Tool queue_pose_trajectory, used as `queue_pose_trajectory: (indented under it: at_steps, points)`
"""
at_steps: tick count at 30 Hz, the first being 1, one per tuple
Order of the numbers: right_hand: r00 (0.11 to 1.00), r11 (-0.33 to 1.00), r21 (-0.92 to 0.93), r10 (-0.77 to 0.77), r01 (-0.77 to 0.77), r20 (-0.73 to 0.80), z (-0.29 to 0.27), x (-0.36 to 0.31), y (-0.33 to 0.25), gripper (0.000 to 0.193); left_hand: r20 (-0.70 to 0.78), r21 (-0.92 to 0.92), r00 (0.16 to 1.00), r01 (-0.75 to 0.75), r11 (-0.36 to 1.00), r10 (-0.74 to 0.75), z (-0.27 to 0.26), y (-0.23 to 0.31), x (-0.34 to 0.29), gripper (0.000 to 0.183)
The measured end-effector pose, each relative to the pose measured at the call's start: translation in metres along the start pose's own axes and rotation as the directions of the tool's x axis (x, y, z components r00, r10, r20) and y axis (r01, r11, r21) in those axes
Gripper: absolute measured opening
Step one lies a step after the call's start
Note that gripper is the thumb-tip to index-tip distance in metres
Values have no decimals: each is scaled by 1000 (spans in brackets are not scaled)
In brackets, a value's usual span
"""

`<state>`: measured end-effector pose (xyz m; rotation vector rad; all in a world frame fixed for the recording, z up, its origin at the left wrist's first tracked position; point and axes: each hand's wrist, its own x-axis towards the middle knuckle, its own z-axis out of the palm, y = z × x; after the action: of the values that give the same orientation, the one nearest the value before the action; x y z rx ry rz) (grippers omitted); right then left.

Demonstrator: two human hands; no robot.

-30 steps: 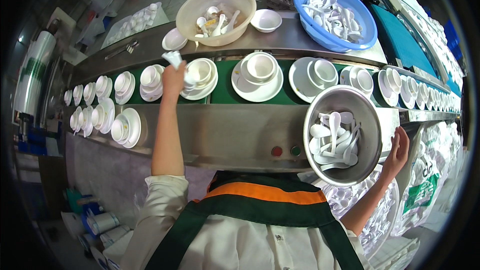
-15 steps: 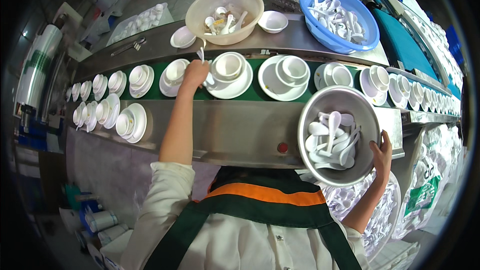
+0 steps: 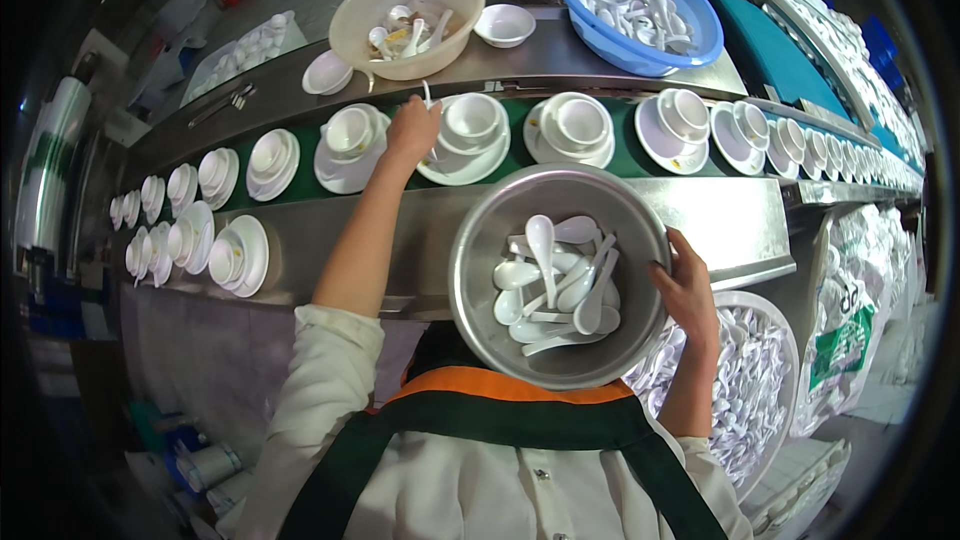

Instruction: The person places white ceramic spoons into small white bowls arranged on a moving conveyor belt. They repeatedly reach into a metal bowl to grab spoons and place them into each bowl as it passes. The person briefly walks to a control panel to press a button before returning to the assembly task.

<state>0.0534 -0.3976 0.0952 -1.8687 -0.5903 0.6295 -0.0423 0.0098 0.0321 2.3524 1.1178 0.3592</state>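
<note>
My left hand point(image 3: 413, 130) reaches over the green belt, fingers closed on a white spoon point(image 3: 427, 94); part of it is hidden by the fingers, so I cannot tell whether there is more than one. Just right of that hand stands a set of stacked white bowls on a plate point(image 3: 470, 168), and to its left another set on a plate point(image 3: 345, 176). A large steel bowl point(image 3: 475, 230) is tilted toward me in front of my apron. Several white spoons point(image 3: 585, 305) lie inside it. My right hand point(image 3: 686, 285) grips its right rim, thumb inside.
More dish sets line the belt point(image 3: 625, 155) both ways, and several stand on the steel counter point(image 3: 420, 220) at left. Beyond are a beige basin point(image 3: 345, 15), a blue basin of spoons point(image 3: 570, 5) and two small bowls. A big tub of spoons point(image 3: 785, 360) stands at lower right.
The steel bowl has come left, in front of my body, with my right hand on its rim. My left hand has moved slightly right and up with the spoon. The whole view has shifted.
</note>
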Motion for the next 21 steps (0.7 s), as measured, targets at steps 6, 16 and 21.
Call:
queue_pose_trajectory:
  at_steps: [6,16,21]
  points:
    - [995,988,-157,0,17,103,12,-4,-2,45,73,-174,980,-168,970,183,48,46,3,29]
    - [847,560,-681,-503,472,173,28,0,-39,46,182,65,983,-50,997,38,39,19,-4,41]
    - [571,33,-661,-536,750,621,57,15,-14,27,-162,18,871,-467,884,464,-11,63,-50,20]
